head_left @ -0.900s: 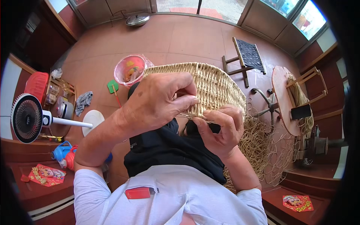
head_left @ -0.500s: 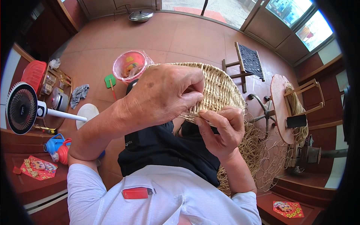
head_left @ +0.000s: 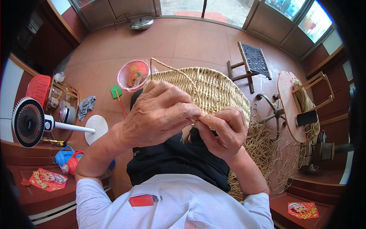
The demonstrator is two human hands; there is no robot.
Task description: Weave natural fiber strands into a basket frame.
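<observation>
A pale straw woven piece (head_left: 217,87) with a curved top sits above my lap, between my hands and the floor beyond. A twisted straw cord (head_left: 171,68) loops up over its upper left and runs down toward my fingers. My left hand (head_left: 160,112) is closed in a pinch at the weave's lower edge, its fingertips touching those of my right hand. My right hand (head_left: 223,131) pinches the same edge with thumb and forefinger. What lies between the fingertips is mostly hidden and looks like a bit of cord.
A lined pink bucket (head_left: 129,70), green swatter (head_left: 116,91) and standing fan (head_left: 28,122) are left. Right are a folding stool (head_left: 253,59), round board (head_left: 286,103) with cord coils and phone (head_left: 307,118), and tangled cord (head_left: 255,152). A lidded pan (head_left: 142,23) lies by the doors.
My left hand has lowered and turned, its fingers now nearer my right hand's. A cord loop now stands out over the weave's upper left. My right hand stays at the edge.
</observation>
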